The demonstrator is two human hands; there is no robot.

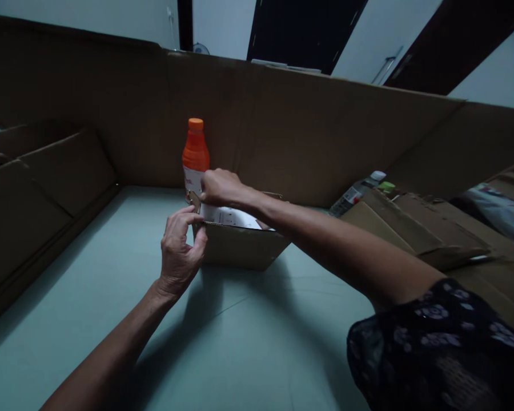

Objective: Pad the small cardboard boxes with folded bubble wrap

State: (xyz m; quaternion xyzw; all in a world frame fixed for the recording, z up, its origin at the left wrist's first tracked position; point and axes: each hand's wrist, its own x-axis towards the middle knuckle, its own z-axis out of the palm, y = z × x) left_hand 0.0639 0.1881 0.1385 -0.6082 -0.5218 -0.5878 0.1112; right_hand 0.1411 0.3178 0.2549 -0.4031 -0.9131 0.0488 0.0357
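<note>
A small open cardboard box (pixel 242 249) stands on the pale green surface in the middle of the head view. My left hand (pixel 180 242) pinches the box's near left corner, thumb outside and fingers over the rim. Above the box's left side, my right hand (pixel 223 187) is curled closed close to a small raised piece of cardboard (pixel 194 200). What those fingers grip is hidden. Inside the box lies something white with printed marks (pixel 237 218). Just behind the right hand, an orange bottle (pixel 196 151) with a white label stands upright, its lower part partly covered.
A tall cardboard wall (pixel 291 131) runs along the back. An open cardboard box (pixel 47 188) stands at the left. More cardboard boxes (pixel 411 222) are on the right, with a clear plastic bottle (pixel 355 194) leaning beside them. The pale green surface (pixel 248 342) stretches toward me.
</note>
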